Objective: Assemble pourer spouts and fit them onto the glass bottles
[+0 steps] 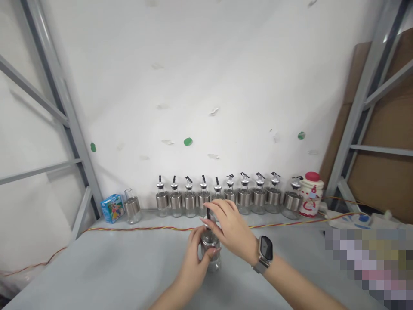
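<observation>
A glass oil bottle (213, 264) with a metal band stands on the grey table in front of me. My left hand (196, 257) wraps round its body, the thumb across the front. At the bottle's mouth, the fingers of my right hand (235, 227) close on a pourer spout (208, 213) with a black lever. Part of the spout is hidden by those fingers, so I cannot tell how firmly it sits in the neck. Behind, along the wall, a row of similar bottles (190, 199) with pourer spouts stands upright.
An open bottle (131, 208) without a spout stands at the left, beside a blue box (112, 208). A red-lidded white jar (311, 198) ends the row at the right. A twisted red-yellow cord (145, 229) crosses the table. Grey metal posts (75, 125) flank the table.
</observation>
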Motion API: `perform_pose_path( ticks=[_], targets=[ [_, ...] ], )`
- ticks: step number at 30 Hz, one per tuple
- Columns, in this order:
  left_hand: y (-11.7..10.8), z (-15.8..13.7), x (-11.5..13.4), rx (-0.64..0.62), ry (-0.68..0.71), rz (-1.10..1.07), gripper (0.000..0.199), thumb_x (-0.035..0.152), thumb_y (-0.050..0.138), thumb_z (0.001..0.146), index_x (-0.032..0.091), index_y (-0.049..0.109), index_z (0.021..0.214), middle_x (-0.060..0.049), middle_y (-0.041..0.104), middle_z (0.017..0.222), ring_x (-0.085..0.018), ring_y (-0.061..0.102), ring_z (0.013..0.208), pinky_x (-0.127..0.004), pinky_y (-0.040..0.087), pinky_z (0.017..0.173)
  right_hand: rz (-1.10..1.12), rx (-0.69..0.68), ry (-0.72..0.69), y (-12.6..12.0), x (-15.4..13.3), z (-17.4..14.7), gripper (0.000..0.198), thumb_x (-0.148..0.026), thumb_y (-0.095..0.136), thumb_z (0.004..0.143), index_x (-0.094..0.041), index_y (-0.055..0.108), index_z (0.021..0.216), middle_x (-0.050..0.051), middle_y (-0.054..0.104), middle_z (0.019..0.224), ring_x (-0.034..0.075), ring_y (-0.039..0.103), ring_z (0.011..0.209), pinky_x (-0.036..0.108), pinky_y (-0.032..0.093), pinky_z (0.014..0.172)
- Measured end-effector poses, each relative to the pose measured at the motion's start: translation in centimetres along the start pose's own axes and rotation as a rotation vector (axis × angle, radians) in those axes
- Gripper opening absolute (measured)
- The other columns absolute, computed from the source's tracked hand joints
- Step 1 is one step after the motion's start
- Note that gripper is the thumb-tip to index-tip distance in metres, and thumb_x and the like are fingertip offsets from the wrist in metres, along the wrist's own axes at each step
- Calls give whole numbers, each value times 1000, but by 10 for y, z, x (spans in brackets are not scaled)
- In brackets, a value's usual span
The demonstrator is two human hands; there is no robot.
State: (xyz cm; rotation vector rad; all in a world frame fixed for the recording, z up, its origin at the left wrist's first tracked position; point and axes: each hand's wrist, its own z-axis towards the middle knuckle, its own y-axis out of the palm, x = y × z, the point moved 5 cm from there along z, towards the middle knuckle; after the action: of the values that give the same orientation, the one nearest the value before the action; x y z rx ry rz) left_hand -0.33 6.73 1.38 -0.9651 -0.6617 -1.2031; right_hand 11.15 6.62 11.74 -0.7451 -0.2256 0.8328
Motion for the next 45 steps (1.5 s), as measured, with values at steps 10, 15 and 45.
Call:
perform_pose_path(
  ticks=[10,15,45],
  targets=[
    [1,-1,-8,8,-8,-18,43,23,56,72,21,48,114,-10,49,116,-26,43,111,-41,31,95,43,25,67,0,2,0,32,-36,48,82,-19,49,109,9,55,104,21,49,100,36,39,86],
    [2,-1,-7,-19,29,10,44,22,54,75,22,44,117,-9,47,117,-24,42,111,-40,30,96,89,40,95,0,4,-1,30,-36,51,80,-20,51,105,8,55,103,21,49,98,36,39,85],
    [3,-1,-1,-12,57,2,41,20,53,75,21,45,116,-9,49,113,-24,44,107,-42,32,94,63,117,16,5,1,1,26,-30,48,83,-16,51,105,8,57,99,19,50,95,35,36,87]
  ],
)
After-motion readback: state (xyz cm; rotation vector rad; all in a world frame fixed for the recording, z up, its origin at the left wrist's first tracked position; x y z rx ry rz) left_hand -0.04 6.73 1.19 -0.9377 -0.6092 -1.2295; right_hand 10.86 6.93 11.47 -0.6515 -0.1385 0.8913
